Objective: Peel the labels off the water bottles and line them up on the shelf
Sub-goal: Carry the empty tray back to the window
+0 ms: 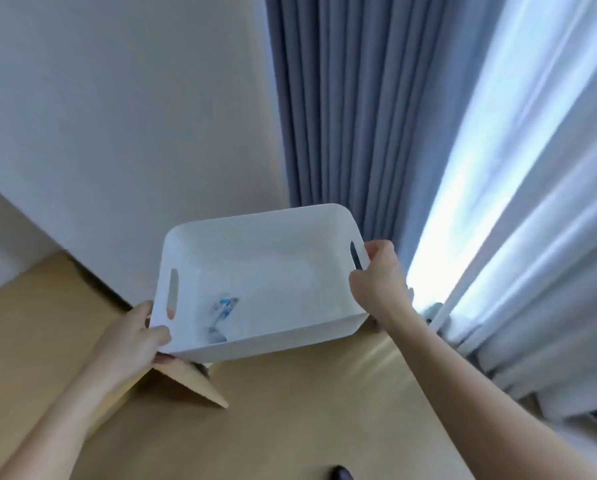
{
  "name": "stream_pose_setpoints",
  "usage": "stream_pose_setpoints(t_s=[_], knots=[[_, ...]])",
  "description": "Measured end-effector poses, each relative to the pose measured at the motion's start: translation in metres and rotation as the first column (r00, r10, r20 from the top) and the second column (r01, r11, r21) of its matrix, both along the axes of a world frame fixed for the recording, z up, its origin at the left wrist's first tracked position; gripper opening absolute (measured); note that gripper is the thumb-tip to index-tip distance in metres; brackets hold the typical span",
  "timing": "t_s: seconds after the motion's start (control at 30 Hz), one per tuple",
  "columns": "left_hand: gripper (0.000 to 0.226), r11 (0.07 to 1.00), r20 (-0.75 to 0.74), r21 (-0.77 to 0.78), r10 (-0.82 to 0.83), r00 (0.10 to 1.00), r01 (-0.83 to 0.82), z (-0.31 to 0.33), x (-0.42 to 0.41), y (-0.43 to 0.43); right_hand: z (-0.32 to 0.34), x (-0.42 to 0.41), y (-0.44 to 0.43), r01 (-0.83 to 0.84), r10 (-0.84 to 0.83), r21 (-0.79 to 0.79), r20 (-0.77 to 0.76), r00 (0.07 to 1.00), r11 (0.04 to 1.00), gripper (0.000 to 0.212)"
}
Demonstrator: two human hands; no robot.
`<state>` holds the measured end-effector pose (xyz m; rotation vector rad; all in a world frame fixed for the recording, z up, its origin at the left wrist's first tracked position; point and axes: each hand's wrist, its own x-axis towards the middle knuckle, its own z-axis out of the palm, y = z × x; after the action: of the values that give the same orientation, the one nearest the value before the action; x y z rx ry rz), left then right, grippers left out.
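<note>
A white bin (262, 282) is held up over the wooden floor (325, 410). The left hand (134, 337) is closed on its left end, the right hand (376, 282) on its right handle. Crumpled blue labels (222, 317) are seen blurred inside.

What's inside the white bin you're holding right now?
The white bin holds one crumpled blue-and-white scrap, likely a peeled label, near its left end. No bottles show inside. The near wall hides a strip of floor along that edge.
</note>
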<state>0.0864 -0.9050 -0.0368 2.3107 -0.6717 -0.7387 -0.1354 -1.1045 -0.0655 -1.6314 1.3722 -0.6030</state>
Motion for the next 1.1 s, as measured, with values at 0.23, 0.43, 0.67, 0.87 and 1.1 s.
stream_pose_setpoints(t_s=[0.23,0.43,0.67,0.87,1.1], knots=[[0.031,0.837,-0.218,0.050,-0.524,0.824,0.545,-0.053,-0.147,-0.124,-0.019,-0.220,0.026,0.592,-0.584,0.030,-0.131,0.801,0.806,0.046],[0.021,0.604,-0.268,-0.005,-0.768,0.581,0.797,-0.068,-0.356,-0.157,-0.025,-0.419,0.109,0.863,-0.859,0.057,-0.087,0.505,0.502,0.044],[0.026,0.449,-0.427,-0.035,-0.814,0.393,0.893,-0.098,-0.593,-0.155,-0.056,-0.632,0.190,0.978,-0.982,0.090,-0.003,0.191,0.190,0.039],[0.026,0.426,-0.502,-0.031,-0.789,0.354,0.904,-0.106,-0.762,-0.124,-0.060,-0.786,0.240,0.992,-0.997,0.102,-0.033,0.075,0.071,0.027],[0.025,0.341,-0.515,-0.046,-0.813,0.270,0.939,-0.119,-0.902,-0.132,-0.077,-0.910,0.249,0.987,-0.995,0.159,-0.093,0.030,0.015,0.038]])
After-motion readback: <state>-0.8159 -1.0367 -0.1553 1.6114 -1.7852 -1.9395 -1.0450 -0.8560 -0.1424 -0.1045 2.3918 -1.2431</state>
